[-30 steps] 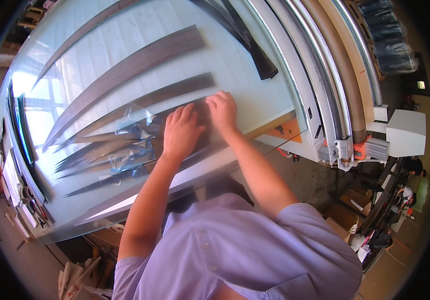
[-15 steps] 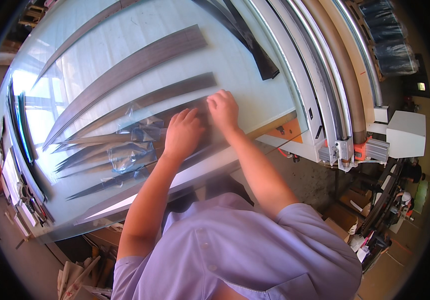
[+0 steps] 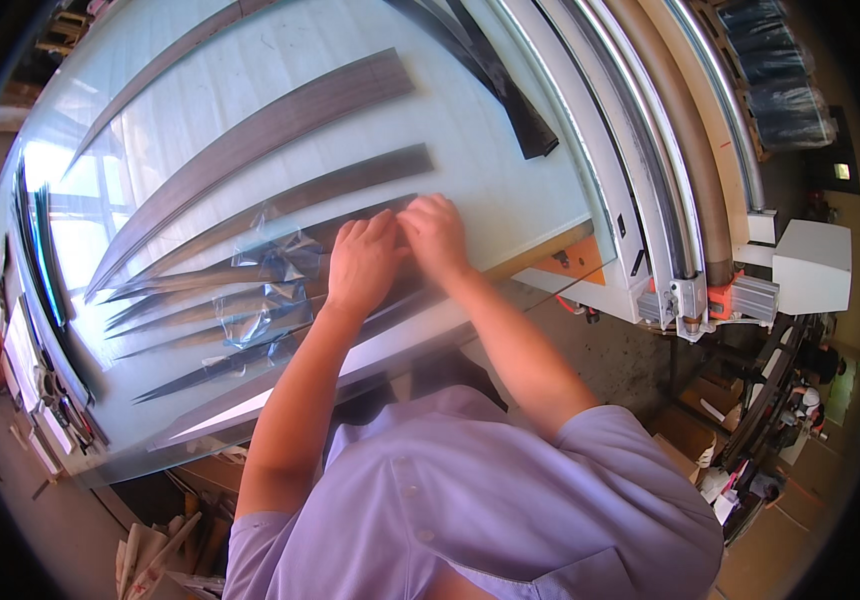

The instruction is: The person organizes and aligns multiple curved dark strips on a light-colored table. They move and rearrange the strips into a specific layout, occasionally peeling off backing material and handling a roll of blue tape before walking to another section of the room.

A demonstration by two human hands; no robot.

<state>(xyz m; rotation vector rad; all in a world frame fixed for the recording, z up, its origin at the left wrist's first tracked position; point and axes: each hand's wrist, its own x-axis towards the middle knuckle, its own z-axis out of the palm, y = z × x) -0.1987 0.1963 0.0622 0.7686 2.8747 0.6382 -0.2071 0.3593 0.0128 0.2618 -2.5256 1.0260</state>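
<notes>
Both my hands are together over the right ends of several dark grey-brown strips on a glass-topped table. My left hand [image 3: 360, 265] has bent, closed fingers against the dark strip [image 3: 345, 222] beneath it. Beside it, my right hand [image 3: 435, 235] is closed in a pinch, its fingertips meeting the left hand's. What the fingers grip is too small and hidden to make out. Crumpled clear film [image 3: 260, 305] lies across the strips to the left of my hands. Farther off lie a narrow strip [image 3: 350, 178] and a wider strip [image 3: 280, 125], both apart from my hands.
Black strips [image 3: 495, 80] lie at the table's far right, beside long metal rails and a roller [image 3: 695, 160]. The table's wooden edge [image 3: 550, 248] runs near my right forearm. Tools [image 3: 55, 405] lie at the left edge. Rolled paper [image 3: 150, 550] stands below, left.
My right hand has shifted slightly left and down, so its fingertips now meet my left hand's. The left hand stays nearly in place. The crumpled film has shifted slightly.
</notes>
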